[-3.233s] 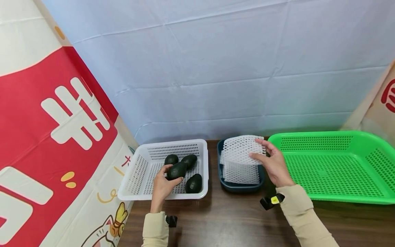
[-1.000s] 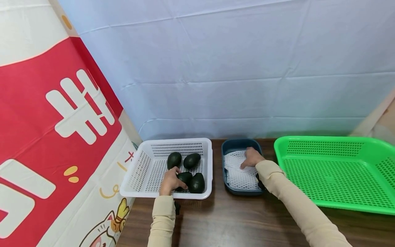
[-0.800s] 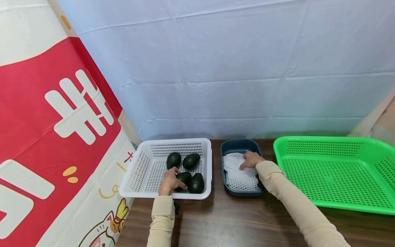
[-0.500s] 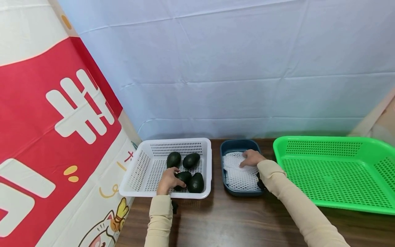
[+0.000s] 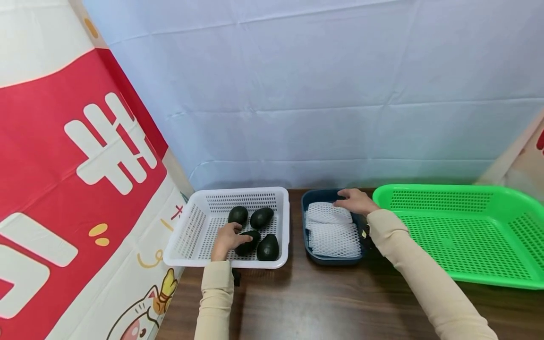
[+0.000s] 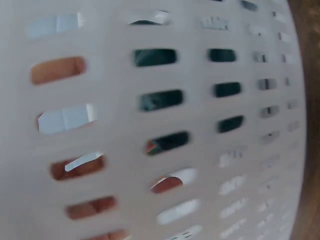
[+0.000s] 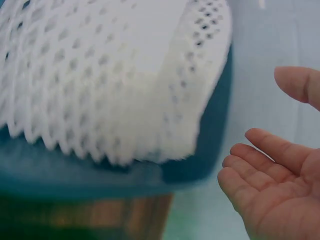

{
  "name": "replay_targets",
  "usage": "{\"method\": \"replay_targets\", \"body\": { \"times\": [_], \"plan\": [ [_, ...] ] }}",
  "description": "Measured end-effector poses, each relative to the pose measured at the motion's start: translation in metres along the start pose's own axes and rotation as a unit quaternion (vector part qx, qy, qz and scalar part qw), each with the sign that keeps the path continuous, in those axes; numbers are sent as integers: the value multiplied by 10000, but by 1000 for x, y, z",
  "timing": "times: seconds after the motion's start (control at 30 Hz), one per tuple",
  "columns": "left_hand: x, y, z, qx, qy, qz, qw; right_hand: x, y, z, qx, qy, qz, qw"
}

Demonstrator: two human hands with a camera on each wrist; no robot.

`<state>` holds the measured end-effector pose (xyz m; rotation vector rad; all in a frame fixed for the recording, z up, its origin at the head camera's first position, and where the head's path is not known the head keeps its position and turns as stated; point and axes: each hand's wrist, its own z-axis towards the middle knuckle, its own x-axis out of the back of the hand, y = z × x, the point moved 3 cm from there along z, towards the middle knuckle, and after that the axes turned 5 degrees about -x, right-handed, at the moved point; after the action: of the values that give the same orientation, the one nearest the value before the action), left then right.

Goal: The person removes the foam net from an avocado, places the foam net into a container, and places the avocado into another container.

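In the white basket (image 5: 178, 250), several dark green avocados lie together. My left hand (image 5: 226, 241) is at the near avocado (image 5: 248, 244), its thumb stretched over the fruit and its fingers loosely bent beside it. Through the basket's slots in the left wrist view, bits of the fingers (image 6: 57, 70) and dark green avocado skin (image 6: 155, 57) show. White foam net sleeves (image 5: 335, 240) lie flat in the dark blue tray (image 5: 312, 257). My right hand (image 5: 357, 202) hovers above the tray's back right corner, thumb and fingers spread apart, holding nothing.
A large green basket (image 5: 459, 241) stands to the right of the tray. All three containers rest on a dark wooden table (image 5: 289, 302). A pale blue cloth (image 5: 276, 118) hangs behind, and a red and white printed sheet (image 5: 38, 141) borders the left side.
Earlier my left hand held up an avocado, now down in the basket. My right hand held a foam net sleeve raised, lowered it into the tray, let go and drew back.
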<state>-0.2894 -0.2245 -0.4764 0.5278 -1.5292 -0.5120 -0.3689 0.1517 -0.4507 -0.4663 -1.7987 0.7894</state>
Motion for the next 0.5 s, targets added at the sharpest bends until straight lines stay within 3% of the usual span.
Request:
{"method": "replay_targets", "body": {
  "times": [0.2,0.37,0.5],
  "plan": [
    [10,24,4,-374,512,110,9979,14,-13,-22,588,219,95,9980],
    [21,61,-1,-960,660,86,9932,16,-25,-39,1176,615,-283,9908],
    [22,94,-4,-1617,798,80,9836,14,-32,-50,1557,1038,-878,9784]
  ]
}}
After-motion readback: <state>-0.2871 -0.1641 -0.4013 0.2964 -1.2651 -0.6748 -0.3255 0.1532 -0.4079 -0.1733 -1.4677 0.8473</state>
